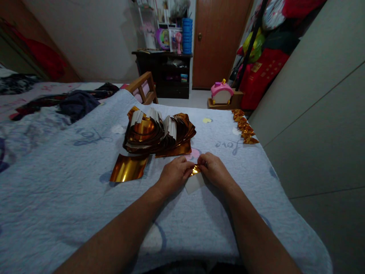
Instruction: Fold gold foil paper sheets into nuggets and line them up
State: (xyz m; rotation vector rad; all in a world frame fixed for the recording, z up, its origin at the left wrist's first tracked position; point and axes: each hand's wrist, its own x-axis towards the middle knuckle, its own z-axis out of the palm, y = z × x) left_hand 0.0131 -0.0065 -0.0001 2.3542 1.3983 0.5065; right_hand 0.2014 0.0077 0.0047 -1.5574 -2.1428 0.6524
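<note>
Between my two hands lies a small sheet of gold foil paper (195,184), its white back facing up and its far end turned over to show a shiny gold strip. My left hand (177,172) pinches the left end of that strip. At the right end, my right hand (213,169) pinches it with bent fingers. Just beyond my hands sits a thick, curled stack of gold foil paper (145,133), fanned into two lobes. One loose gold sheet (129,168) rests to the left of my left hand.
A blue patterned bedspread (85,213) lies under everything. Several folded gold foil pieces (245,127) line its far right edge. Dark clothes (80,103) are heaped at the left. A white cabinet (322,114) stands close on the right; a wooden chair (144,87) is beyond the bed.
</note>
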